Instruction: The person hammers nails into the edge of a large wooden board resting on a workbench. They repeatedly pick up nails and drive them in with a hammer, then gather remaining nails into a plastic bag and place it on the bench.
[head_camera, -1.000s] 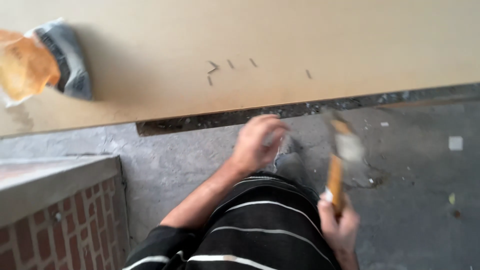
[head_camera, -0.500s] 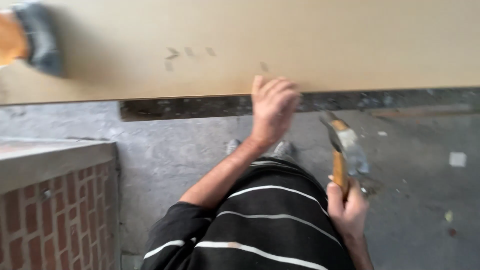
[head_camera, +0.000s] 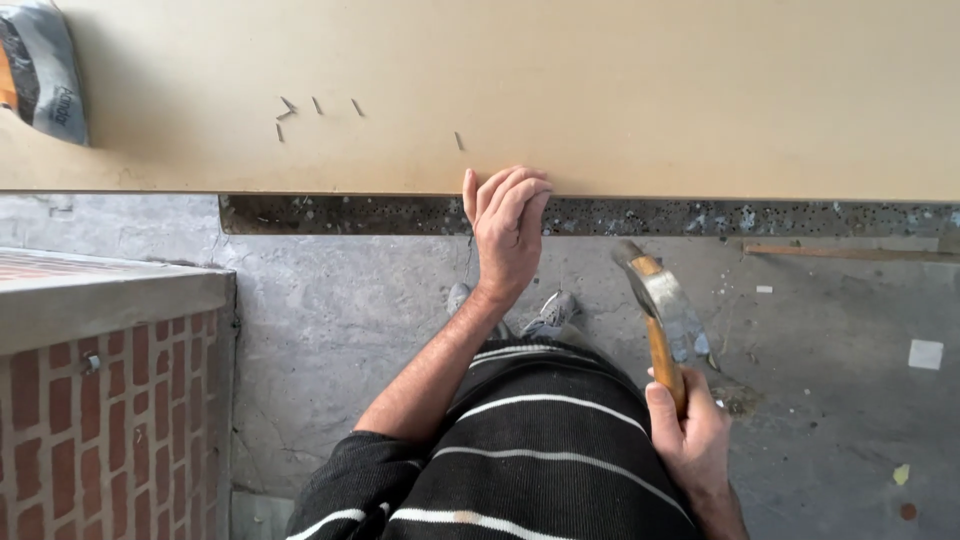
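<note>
A wide tan board (head_camera: 600, 90) lies across the top of the view, its near edge over a dark speckled strip. My left hand (head_camera: 508, 228) rests its fingers, held close together, on that near edge with nothing in it. One loose nail (head_camera: 459, 141) lies just beyond the fingertips. Several more nails (head_camera: 300, 110) lie further left on the board. My right hand (head_camera: 690, 435) grips a hammer (head_camera: 655, 300) by its wooden handle, with the metal head raised and pointing toward the board, to the right of my left hand.
A brick ledge with a grey top (head_camera: 100, 300) stands at the left. A grey and orange bag (head_camera: 45, 70) sits at the board's top left corner. The concrete floor (head_camera: 850, 400) shows small scraps. My shoes (head_camera: 555, 312) show below the board's edge.
My left hand has risen from near my body to the board's edge. The hammer stays raised in my right hand. The view has shifted right and steadied.
</note>
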